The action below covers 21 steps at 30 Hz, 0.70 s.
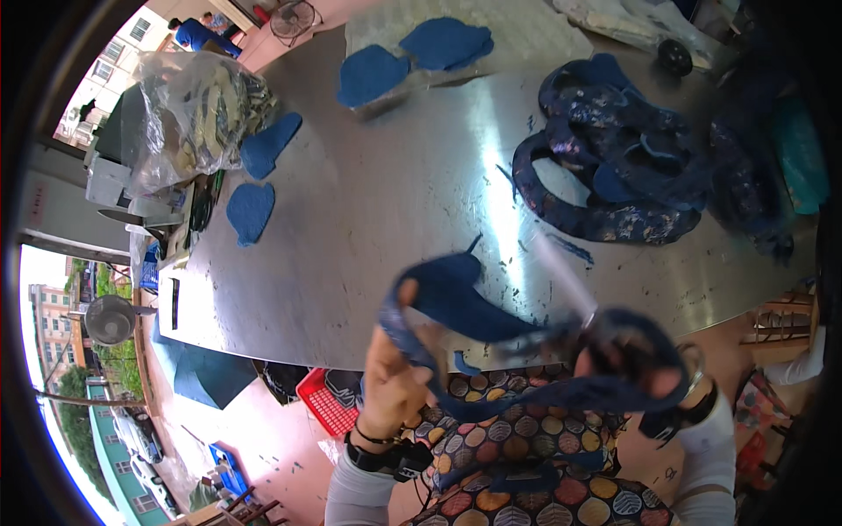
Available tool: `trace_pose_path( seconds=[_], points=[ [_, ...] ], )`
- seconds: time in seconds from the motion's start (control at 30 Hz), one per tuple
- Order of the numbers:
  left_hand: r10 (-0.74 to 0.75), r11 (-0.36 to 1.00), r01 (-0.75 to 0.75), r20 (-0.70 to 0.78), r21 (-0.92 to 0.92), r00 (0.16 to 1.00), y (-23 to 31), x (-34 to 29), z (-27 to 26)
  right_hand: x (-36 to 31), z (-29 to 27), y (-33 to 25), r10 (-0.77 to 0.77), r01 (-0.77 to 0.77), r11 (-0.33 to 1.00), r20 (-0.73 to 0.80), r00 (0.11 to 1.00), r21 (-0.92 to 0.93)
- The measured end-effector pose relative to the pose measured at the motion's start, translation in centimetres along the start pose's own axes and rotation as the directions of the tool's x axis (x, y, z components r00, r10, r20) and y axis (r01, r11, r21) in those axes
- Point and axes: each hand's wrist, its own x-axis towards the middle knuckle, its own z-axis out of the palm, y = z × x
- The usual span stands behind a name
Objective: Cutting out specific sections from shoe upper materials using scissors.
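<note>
My left hand (pixel 395 379) is closed on a dark blue fabric piece (pixel 460 302), low over the table's near edge. A long strip of the fabric loops across to my right hand (pixel 649 381). Closed in that hand are scissors (pixel 570 285), their pale blade blurred by motion and pointing up and left; their dark handles and my right fingers are partly lost in the blur. Whether the blade touches the fabric I cannot tell. A small blue scrap (pixel 466 363) shows below the fabric. More scraps lie on my patterned apron (pixel 491 430).
Flat blue cut pieces (pixel 373 75) lie at the far side and left of the metal table (pixel 342 219). A heap of patterned dark fabric (pixel 605 162) covers the right part. A clear plastic bag (pixel 206 114) stands at the far left. A red basket (pixel 329 403) sits below the edge.
</note>
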Motion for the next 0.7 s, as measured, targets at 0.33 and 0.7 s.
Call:
trace_pose_path(
  seconds=[0.33,0.7],
  points=[
    [-0.031,0.999,0.014,-0.417,-0.044,0.909,-1.4,-4.2,-1.0,-0.4,-1.5,0.8,0.7,-0.537,0.613,0.083,0.709,-0.58],
    [-0.276,0.961,0.263,-0.291,-0.085,0.916,-4.1,-7.7,-1.4,-2.9,-0.1,1.0,0.168,-0.201,0.968,-0.213,0.962,-0.147]
  ],
)
